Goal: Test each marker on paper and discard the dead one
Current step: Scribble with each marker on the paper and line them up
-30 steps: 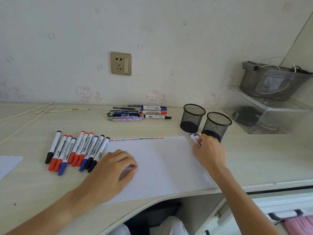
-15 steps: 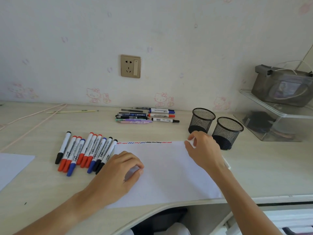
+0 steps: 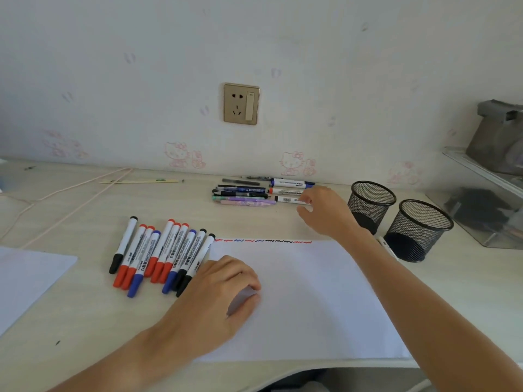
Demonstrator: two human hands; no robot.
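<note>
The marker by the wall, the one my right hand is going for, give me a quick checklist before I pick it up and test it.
1. Right hand at the marker: ok, fingers touch its near end; a closed grip cannot be told.
2. Marker free to lift: ok, it lies at the front of its group, nothing on top.
3. Cap colour: cannot tell, the hand covers that end.
4. Paper held steady: ok, left hand rests on it.
5. Room to scribble: ok, squiggles fill only the top edge.
6. Discard pot open: ok, both mesh pots stand upright beside the paper.
</note>
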